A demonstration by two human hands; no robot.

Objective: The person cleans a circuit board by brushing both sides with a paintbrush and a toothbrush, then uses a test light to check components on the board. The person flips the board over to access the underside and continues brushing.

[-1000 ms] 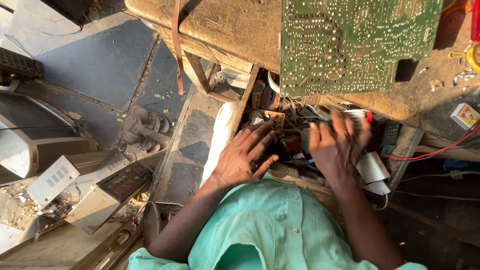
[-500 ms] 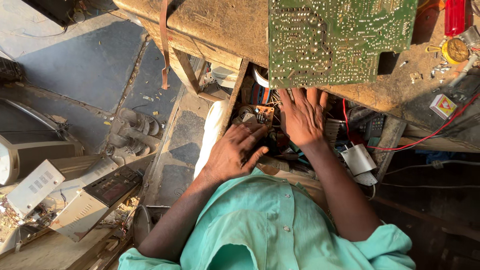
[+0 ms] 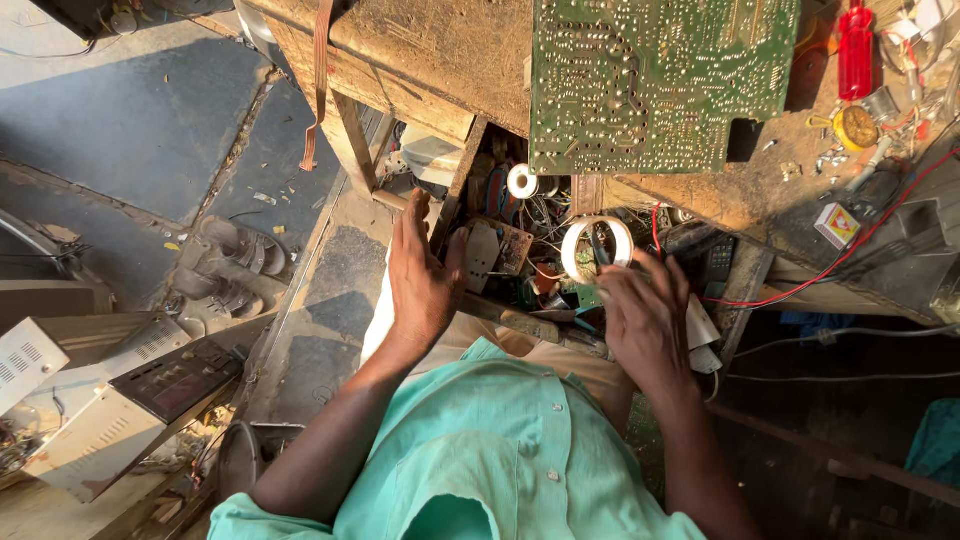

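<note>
My left hand (image 3: 420,280) lies flat with straight fingers on the left edge of an open wooden drawer (image 3: 470,180) under the workbench and holds nothing. The drawer is full of small circuit boards (image 3: 500,250), wires and loose parts. Over the drawer's right side, my right hand (image 3: 645,315) grips the lower rim of a white tape roll (image 3: 597,248) with its fingertips. A smaller white ring (image 3: 522,181) lies deeper in the drawer. A large green circuit board (image 3: 650,80) lies on the bench top above both hands.
On the bench to the right are a red tool handle (image 3: 857,50), a round yellow part (image 3: 855,127), a small box (image 3: 838,225) and a red wire (image 3: 800,290). Sandals (image 3: 225,265) sit on the floor at left, near opened device casings (image 3: 90,420).
My right hand has drawn back from under the green board and now holds the white tape roll. My left hand has shifted left to the drawer's edge.
</note>
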